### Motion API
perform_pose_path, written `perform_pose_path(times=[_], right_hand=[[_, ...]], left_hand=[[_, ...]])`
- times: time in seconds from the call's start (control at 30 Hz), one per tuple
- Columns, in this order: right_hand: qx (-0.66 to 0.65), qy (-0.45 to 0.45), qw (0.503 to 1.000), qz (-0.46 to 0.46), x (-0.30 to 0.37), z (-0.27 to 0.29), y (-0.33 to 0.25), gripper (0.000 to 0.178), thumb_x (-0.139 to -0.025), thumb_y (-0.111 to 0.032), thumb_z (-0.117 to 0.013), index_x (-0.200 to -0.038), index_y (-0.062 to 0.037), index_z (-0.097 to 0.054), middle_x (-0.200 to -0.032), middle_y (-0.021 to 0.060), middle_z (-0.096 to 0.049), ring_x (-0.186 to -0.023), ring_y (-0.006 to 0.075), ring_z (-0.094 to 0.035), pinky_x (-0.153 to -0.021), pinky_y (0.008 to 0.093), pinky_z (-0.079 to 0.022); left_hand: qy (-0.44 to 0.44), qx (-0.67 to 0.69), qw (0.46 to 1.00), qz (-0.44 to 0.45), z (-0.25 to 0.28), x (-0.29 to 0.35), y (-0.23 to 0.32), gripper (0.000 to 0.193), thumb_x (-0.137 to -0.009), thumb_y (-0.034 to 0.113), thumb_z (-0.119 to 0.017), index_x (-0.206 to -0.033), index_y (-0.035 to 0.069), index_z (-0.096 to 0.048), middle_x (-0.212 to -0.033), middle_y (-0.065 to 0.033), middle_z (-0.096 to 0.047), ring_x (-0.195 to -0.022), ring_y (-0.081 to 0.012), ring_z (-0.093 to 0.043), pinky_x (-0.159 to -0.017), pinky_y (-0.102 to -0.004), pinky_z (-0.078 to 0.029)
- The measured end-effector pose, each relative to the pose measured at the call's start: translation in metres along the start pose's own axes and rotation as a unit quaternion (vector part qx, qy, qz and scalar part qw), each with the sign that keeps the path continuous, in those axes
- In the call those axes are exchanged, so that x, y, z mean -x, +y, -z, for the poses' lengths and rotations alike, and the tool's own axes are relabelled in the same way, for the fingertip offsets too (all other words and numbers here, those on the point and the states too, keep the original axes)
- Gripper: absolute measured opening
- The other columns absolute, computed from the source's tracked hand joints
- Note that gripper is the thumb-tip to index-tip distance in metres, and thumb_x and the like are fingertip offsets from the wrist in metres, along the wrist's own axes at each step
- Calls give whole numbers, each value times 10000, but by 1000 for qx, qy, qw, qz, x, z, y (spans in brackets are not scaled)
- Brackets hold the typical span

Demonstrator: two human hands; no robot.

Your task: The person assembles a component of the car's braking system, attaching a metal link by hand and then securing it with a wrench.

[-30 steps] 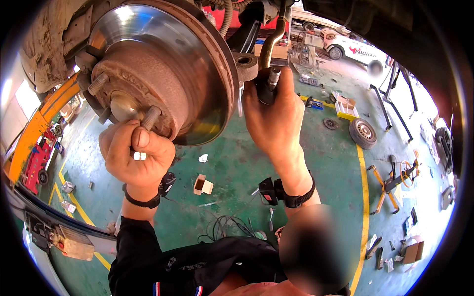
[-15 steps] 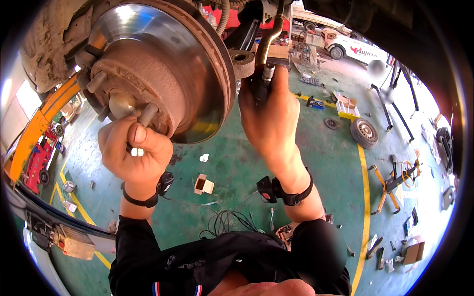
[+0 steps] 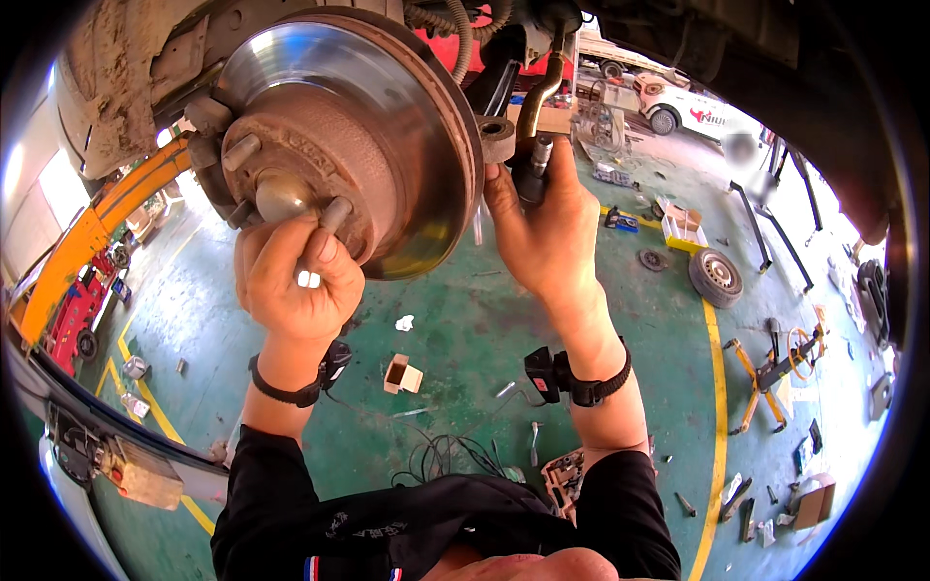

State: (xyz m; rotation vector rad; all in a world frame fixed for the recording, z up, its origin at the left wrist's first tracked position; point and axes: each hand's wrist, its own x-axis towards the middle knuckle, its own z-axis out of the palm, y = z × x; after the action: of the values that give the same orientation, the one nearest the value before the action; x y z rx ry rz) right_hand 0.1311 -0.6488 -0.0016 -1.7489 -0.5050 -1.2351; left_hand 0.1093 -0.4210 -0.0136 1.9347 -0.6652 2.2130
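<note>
A brake disc with its hub (image 3: 387, 145) fills the upper left; several wheel studs stick out of the hub face. My left hand (image 3: 300, 276) is closed just below the hub, beside the lowest visible stud (image 3: 335, 215). Between its fingers shows a small shiny faceted nut (image 3: 308, 280). Right of the disc, my right hand (image 3: 550, 232) is wrapped round a tie rod end (image 3: 530, 184) with a black boot and a silver threaded stud pointing up. Its thumb reaches up to the underside of the steering arm eye (image 3: 496, 140). A bent brassy rod (image 3: 539, 94) rises behind that hand.
On the green floor are an open cardboard box (image 3: 401, 376), black cables (image 3: 450, 450), a ratchet (image 3: 534, 443) and a tool case (image 3: 562, 479). Further right lie a wheel (image 3: 716, 277) and a yellow-legged stand (image 3: 765, 382). An orange lift arm (image 3: 97, 232) stands at left.
The disc and both hands appear further right in the picture. My right hand has turned, its thumb now visible under the steering arm eye. My left hand still pinches the nut.
</note>
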Motion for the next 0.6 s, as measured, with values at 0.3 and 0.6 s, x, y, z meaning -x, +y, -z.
perform_pose_path(times=[0.3, 0.6], right_hand=[[175, -5, 981, 79, -12, 26, -25, 422, -800, -256, -796, -1163, -115, -634, -1032, 134, -640, -798, 331, -678, -695, 415, -542], [268, -7, 932, 245, -29, 30, -22, 421, -730, -192, -813, -1131, -145, -690, -800, 40, -689, -713, 236, -674, -618, 344, -535]], left_hand=[[22, 78, 995, 60, 18, -20, -12, 196, -973, 206, -611, -1025, 17, -614, -862, -91, -646, -714, -243, -607, -648, -320, -490], [-21, 159, 961, 226, 13, -74, -112, 315, -988, 304, -620, -1138, 31, -666, -1009, -68, -683, -930, -151, -609, -849, -279, -471]])
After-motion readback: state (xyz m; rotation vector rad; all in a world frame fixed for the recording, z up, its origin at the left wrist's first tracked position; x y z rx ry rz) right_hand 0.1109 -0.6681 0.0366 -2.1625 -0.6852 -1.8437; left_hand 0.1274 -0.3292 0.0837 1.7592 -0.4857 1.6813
